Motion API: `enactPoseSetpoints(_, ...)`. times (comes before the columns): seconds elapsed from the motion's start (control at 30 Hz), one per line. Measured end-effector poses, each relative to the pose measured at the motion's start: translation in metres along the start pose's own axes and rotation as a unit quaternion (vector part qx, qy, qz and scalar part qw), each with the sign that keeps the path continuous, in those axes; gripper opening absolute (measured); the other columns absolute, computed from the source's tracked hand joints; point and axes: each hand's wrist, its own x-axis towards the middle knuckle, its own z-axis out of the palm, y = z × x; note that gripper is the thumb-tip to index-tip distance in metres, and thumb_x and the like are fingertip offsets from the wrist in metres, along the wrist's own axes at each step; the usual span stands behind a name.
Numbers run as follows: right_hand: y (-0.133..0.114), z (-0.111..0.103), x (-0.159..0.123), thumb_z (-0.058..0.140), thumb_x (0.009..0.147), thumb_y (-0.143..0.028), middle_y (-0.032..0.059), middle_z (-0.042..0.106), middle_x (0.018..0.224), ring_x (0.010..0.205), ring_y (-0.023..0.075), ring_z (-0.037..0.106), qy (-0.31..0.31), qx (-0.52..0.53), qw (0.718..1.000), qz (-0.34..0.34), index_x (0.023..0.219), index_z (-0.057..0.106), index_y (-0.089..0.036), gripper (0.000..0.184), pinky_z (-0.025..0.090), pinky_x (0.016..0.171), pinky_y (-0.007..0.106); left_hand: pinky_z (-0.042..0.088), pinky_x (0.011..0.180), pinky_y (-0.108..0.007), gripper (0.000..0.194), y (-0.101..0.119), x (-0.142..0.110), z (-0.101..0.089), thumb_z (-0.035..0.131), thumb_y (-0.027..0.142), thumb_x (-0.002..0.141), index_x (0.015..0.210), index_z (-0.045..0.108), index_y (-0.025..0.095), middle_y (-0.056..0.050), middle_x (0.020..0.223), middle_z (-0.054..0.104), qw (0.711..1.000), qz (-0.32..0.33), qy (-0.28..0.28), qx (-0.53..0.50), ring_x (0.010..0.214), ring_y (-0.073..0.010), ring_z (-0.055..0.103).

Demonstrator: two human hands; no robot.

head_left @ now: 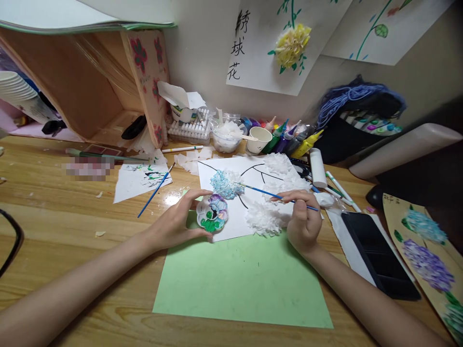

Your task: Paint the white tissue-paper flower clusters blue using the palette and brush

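Observation:
Between thumb and fingers, my left hand (177, 219) grips a small flower-shaped paint palette (202, 218) smeared with green, purple, blue and black. My right hand (304, 219) is closed around a thin blue paintbrush (261, 191), whose tip reaches the edge of a blue-painted paper flower (224, 184). That flower sits on a white sheet (231, 226) with black drawn stems. Unpainted white ruffled paper flowers lie on the same sheet, one (264, 218) beside my right hand. Under the sheet's near edge is a green sheet (242, 284).
Paint bottles (280, 140), a paper cup (259, 140) and a tub of white paper scraps (227, 137) line the back. A second brush (156, 190) rests by a stained paper (126, 180) on the left. At right lies a dark flat case (379, 255).

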Motion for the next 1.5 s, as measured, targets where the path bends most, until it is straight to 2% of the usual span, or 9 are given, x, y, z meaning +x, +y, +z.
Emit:
enactPoseSetpoints(0.2, 0.0009, 0.0, -0.0006, 0.041, 0.098, -0.027, 0.0031, 0.07, 0.078, 0.078, 0.0194, 0.066, -0.036, -0.006, 0.999, -0.007, 0.084, 0.063, -0.023, 0.027, 0.051, 0.073, 0.037, 0.062, 0.083, -0.042, 0.089, -0.0005, -0.0003, -0.0001, 0.085, 0.041, 0.067, 0.139, 0.035, 0.027, -0.015, 0.137, 0.054, 1.0, 0.0, -0.004, 0.002, 0.104, -0.0261, 0.068)
enactPoseSetpoints(0.4, 0.001, -0.0003, 0.0005, 0.041, 0.097, -0.027, 0.0023, 0.069, 0.076, 0.076, 0.0192, 0.066, 0.001, -0.001, 1.0, -0.016, 0.082, 0.063, -0.022, 0.027, 0.051, 0.072, 0.036, 0.062, 0.084, -0.041, 0.089, -0.0024, -0.0011, 0.0014, 0.085, 0.041, 0.067, 0.14, 0.035, 0.027, -0.014, 0.137, 0.054, 1.0, 0.001, -0.002, -0.001, 0.105, -0.0257, 0.067)
enactPoseSetpoints(0.57, 0.0012, 0.0002, 0.0003, 0.041, 0.097, -0.026, 0.0031, 0.07, 0.079, 0.079, 0.0196, 0.066, -0.047, -0.017, 0.999, -0.011, 0.084, 0.063, -0.022, 0.026, 0.051, 0.073, 0.037, 0.061, 0.085, -0.042, 0.089, -0.0022, -0.0018, 0.0007, 0.084, 0.042, 0.068, 0.14, 0.034, 0.027, -0.014, 0.138, 0.053, 1.0, -0.007, -0.01, 0.0, 0.106, -0.0254, 0.067)
enactPoseSetpoints(0.73, 0.0006, 0.0004, 0.0016, 0.041, 0.097, -0.024, 0.0021, 0.069, 0.079, 0.077, 0.0184, 0.065, -0.008, -0.014, 0.999, -0.034, 0.085, 0.062, -0.022, 0.024, 0.051, 0.072, 0.036, 0.06, 0.087, -0.042, 0.088, -0.001, -0.002, 0.0001, 0.084, 0.042, 0.068, 0.14, 0.035, 0.028, -0.013, 0.139, 0.052, 1.0, -0.025, -0.018, -0.006, 0.108, -0.0253, 0.066)
enactPoseSetpoints(0.83, 0.0013, -0.0003, 0.0012, 0.042, 0.096, -0.024, 0.0022, 0.068, 0.078, 0.076, 0.0186, 0.065, -0.014, -0.007, 0.999, -0.045, 0.084, 0.062, -0.022, 0.024, 0.05, 0.071, 0.036, 0.06, 0.087, -0.042, 0.088, -0.0007, -0.002, -0.0001, 0.084, 0.041, 0.068, 0.139, 0.035, 0.028, -0.013, 0.14, 0.052, 0.999, -0.03, -0.018, -0.007, 0.109, -0.026, 0.066)
enactPoseSetpoints(0.97, 0.0028, -0.0006, 0.0001, 0.042, 0.096, -0.023, 0.0028, 0.069, 0.08, 0.079, 0.019, 0.065, -0.045, -0.014, 0.998, -0.038, 0.086, 0.063, -0.022, 0.024, 0.051, 0.073, 0.037, 0.06, 0.088, -0.043, 0.088, -0.0004, -0.0021, -0.0004, 0.084, 0.041, 0.068, 0.139, 0.034, 0.029, -0.013, 0.14, 0.052, 1.0, -0.023, -0.016, -0.004, 0.109, -0.0259, 0.065)
enactPoseSetpoints(1.13, 0.0018, -0.0002, 0.0013, 0.041, 0.096, -0.023, 0.0026, 0.069, 0.079, 0.079, 0.0188, 0.065, -0.022, -0.028, 0.999, -0.04, 0.086, 0.063, -0.022, 0.024, 0.051, 0.072, 0.036, 0.06, 0.088, -0.043, 0.088, -0.001, -0.0022, 0.0002, 0.084, 0.042, 0.068, 0.14, 0.034, 0.028, -0.014, 0.139, 0.052, 1.0, -0.02, -0.015, -0.005, 0.11, -0.0262, 0.065)
enactPoseSetpoints(1.3, 0.0006, -0.0004, 0.0014, 0.041, 0.097, -0.025, 0.0027, 0.068, 0.079, 0.079, 0.0189, 0.066, -0.046, -0.016, 0.999, -0.016, 0.083, 0.063, -0.022, 0.026, 0.051, 0.073, 0.036, 0.059, 0.09, -0.043, 0.088, -0.0017, -0.0018, 0.0, 0.083, 0.042, 0.069, 0.139, 0.033, 0.028, -0.014, 0.14, 0.052, 1.0, -0.011, -0.016, 0.002, 0.113, -0.0262, 0.064)
enactPoseSetpoints(1.5, 0.0, 0.0004, 0.0025, 0.042, 0.096, -0.027, 0.0028, 0.068, 0.077, 0.076, 0.0186, 0.066, -0.028, 0.005, 1.0, 0.009, 0.081, 0.063, -0.021, 0.026, 0.052, 0.072, 0.036, 0.06, 0.09, -0.043, 0.087, 0.0009, -0.0008, -0.0014, 0.083, 0.041, 0.069, 0.139, 0.034, 0.027, -0.013, 0.139, 0.053, 1.0, -0.014, -0.016, 0.012, 0.116, -0.0273, 0.063)
